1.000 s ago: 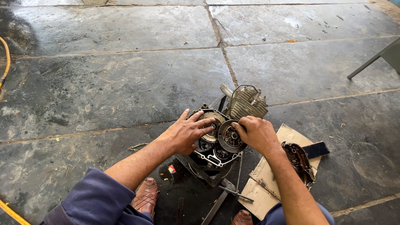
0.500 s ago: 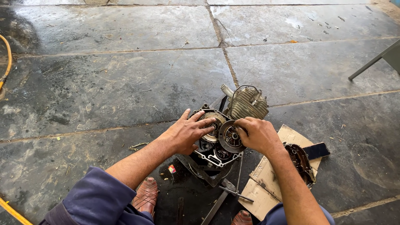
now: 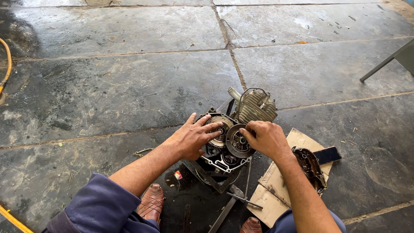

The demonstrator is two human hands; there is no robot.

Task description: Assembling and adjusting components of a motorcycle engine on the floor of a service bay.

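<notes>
An opened small engine [image 3: 241, 125] with a finned cylinder sits on the stone floor in front of me. My left hand [image 3: 192, 137] rests spread on the left side of the open crankcase, fingers touching a round gear part [image 3: 217, 125]. My right hand [image 3: 266, 138] grips a round dark clutch disc [image 3: 236, 141] at the middle of the case, fingers curled on its right edge. Blue sleeves cover my upper arms.
A removed engine cover [image 3: 309, 166] lies on a piece of cardboard [image 3: 276, 194] to the right, beside a dark phone [image 3: 327, 154]. A T-handle wrench [image 3: 243, 196] lies near my brown shoes [image 3: 151, 202]. A yellow hose [image 3: 6, 69] runs along the left edge; a metal leg [image 3: 384, 64] stands far right.
Both hands stay on the engine; the right hand has shifted slightly on the round disc. Nothing else has moved.
</notes>
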